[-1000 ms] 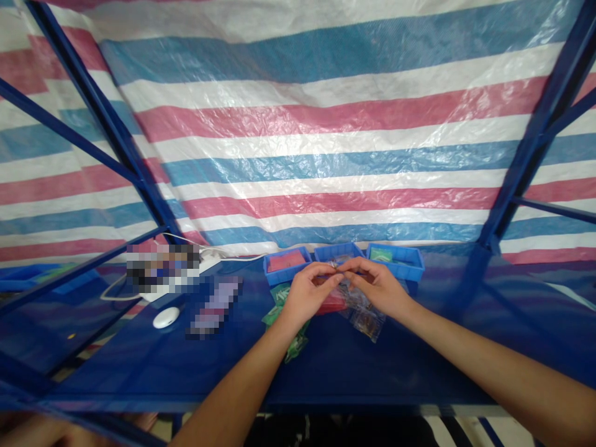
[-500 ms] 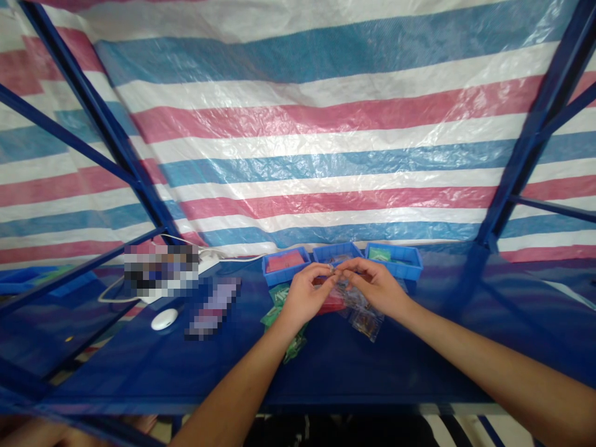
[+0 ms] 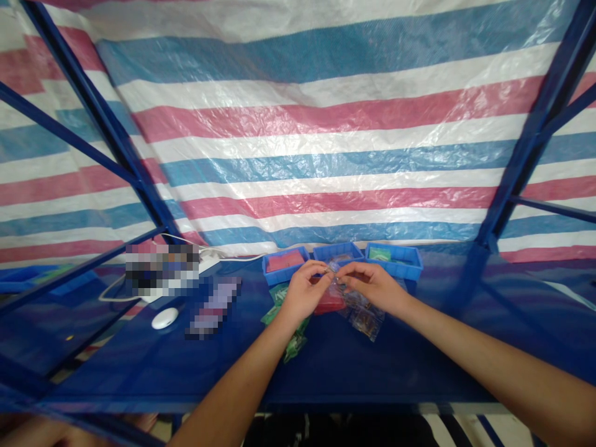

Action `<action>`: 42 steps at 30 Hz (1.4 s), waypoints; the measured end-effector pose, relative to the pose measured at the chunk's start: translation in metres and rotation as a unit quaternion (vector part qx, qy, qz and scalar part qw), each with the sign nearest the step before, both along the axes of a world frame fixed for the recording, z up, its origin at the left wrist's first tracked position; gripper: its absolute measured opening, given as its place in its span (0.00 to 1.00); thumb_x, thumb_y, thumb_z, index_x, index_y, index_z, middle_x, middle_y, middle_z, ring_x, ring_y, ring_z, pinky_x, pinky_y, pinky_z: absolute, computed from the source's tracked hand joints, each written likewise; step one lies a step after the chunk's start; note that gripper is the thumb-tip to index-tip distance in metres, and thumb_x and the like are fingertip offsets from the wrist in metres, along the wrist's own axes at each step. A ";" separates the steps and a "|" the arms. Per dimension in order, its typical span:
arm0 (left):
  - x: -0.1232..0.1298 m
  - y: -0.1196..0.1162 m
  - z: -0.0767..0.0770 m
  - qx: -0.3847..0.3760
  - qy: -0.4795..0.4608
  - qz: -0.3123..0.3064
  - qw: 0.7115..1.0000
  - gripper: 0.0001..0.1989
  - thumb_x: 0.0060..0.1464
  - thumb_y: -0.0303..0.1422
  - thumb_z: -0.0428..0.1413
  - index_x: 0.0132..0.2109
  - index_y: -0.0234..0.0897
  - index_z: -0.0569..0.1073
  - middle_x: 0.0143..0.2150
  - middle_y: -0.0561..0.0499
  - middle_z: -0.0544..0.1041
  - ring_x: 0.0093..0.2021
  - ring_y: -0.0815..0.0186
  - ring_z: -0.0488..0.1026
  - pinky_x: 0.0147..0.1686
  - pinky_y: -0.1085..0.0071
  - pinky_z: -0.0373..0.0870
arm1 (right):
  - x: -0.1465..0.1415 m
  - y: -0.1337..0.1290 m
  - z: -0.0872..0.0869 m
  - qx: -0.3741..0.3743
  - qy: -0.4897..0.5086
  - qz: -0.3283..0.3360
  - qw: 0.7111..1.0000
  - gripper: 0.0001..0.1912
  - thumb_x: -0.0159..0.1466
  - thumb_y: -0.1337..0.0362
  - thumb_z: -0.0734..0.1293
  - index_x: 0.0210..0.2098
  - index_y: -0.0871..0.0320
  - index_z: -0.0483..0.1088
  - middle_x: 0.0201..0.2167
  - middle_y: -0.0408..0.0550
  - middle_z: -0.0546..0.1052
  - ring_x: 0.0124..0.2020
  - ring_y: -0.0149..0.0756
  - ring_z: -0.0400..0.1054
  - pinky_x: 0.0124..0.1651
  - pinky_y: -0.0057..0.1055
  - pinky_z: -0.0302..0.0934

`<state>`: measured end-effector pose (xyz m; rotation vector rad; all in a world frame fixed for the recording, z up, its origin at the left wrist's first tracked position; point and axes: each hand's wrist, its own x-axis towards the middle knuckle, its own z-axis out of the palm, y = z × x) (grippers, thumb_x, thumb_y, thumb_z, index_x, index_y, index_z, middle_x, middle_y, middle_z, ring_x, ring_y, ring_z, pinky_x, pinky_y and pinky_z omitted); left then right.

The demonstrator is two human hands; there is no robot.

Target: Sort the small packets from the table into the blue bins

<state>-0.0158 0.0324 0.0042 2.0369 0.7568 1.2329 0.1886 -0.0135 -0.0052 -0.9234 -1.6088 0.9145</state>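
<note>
My left hand [image 3: 305, 290] and my right hand [image 3: 371, 287] meet over the middle of the blue table, thumbs and fingers pinched. Between the fingertips is a small clear plastic bag [image 3: 333, 267], held from both sides; its contents are too small to make out. Below the hands lie red plastic bags [image 3: 329, 302]. Clear bags with brownish contents [image 3: 366, 323] lie under and in front of my right hand. Green bags [image 3: 294, 349] are partly hidden by my left wrist.
Behind the hands stand three blue bins: a left bin [image 3: 285, 277] with red contents, a middle bin [image 3: 342, 246] and a right bin [image 3: 410, 270] with something green. A white oval object [image 3: 164, 318] and a power strip [image 3: 209, 264] are on the left. Blue frame posts [image 3: 516, 146] flank the table.
My fingertips have moved slightly apart, and more of the clear bag shows between them. The bags on the table and the bins stay where they were.
</note>
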 end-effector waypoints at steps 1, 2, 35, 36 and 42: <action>0.000 0.000 -0.001 0.001 -0.001 0.005 1.000 0.08 0.60 0.37 0.61 0.37 0.37 0.80 0.46 0.45 0.78 0.49 0.60 0.75 0.52 0.65 0.70 | -0.001 0.000 -0.001 -0.019 0.003 0.010 1.000 0.12 0.65 0.55 0.71 0.44 0.52 0.79 0.40 0.47 0.81 0.38 0.39 0.75 0.45 0.39 0.71; 0.000 0.001 -0.001 0.001 -0.002 0.011 1.000 0.09 0.60 0.38 0.61 0.37 0.36 0.80 0.46 0.45 0.78 0.49 0.60 0.75 0.52 0.65 0.70 | -0.001 0.000 -0.001 -0.030 0.009 0.015 0.999 0.13 0.64 0.54 0.71 0.44 0.53 0.79 0.39 0.47 0.81 0.37 0.39 0.75 0.44 0.38 0.72; -0.003 -0.001 -0.003 0.002 0.039 0.044 0.998 0.10 0.63 0.38 0.57 0.47 0.38 0.78 0.46 0.47 0.79 0.43 0.63 0.77 0.40 0.71 0.72 | 0.028 0.010 0.001 0.181 -0.351 -0.056 0.917 0.10 0.67 0.66 0.67 0.45 0.53 0.79 0.42 0.50 0.81 0.45 0.43 0.75 0.52 0.40 0.67; -0.003 -0.001 -0.004 0.004 0.040 0.044 0.998 0.10 0.64 0.38 0.57 0.46 0.38 0.78 0.45 0.47 0.79 0.44 0.63 0.77 0.41 0.71 0.72 | 0.028 0.009 0.002 0.185 -0.345 -0.064 0.918 0.10 0.68 0.66 0.66 0.45 0.53 0.79 0.42 0.50 0.81 0.45 0.43 0.75 0.51 0.40 0.67; -0.002 -0.006 -0.001 0.020 0.052 0.038 0.998 0.12 0.63 0.38 0.57 0.50 0.39 0.77 0.49 0.46 0.79 0.46 0.61 0.77 0.41 0.69 0.75 | 0.023 0.005 0.008 0.188 -0.260 -0.145 0.936 0.08 0.69 0.62 0.66 0.40 0.53 0.78 0.40 0.49 0.80 0.41 0.42 0.74 0.44 0.38 0.67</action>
